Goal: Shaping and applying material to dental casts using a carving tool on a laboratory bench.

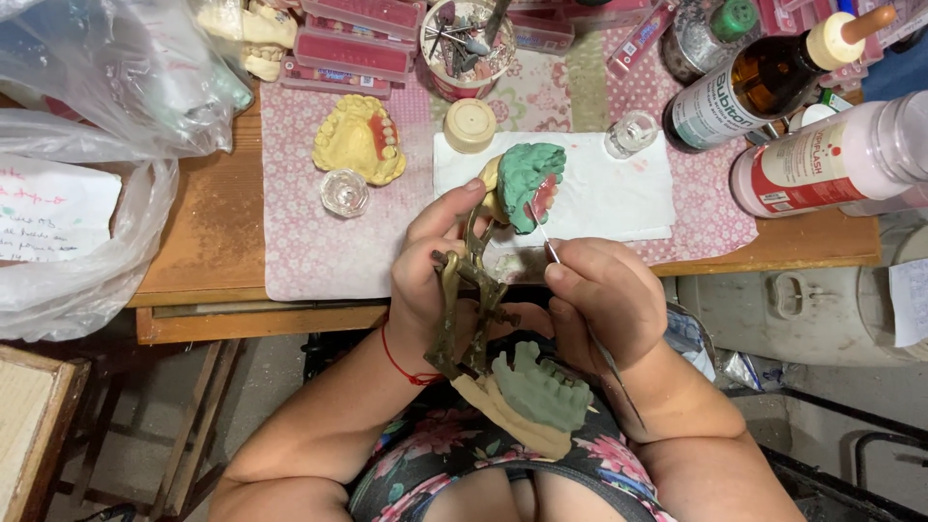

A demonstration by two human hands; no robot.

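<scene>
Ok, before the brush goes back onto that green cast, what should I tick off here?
1. Left hand gripping the brass articulator: ok.
2. Right hand pinching the brush: ok.
3. Brush tip at the pink gum area of the upper green cast: ok.
4. Lower green cast swung open, away from the tip: ok.
5. Small glass dish within reach on the white towel: ok; contents cannot tell.
6. Brush loaded: cannot tell.
</scene>
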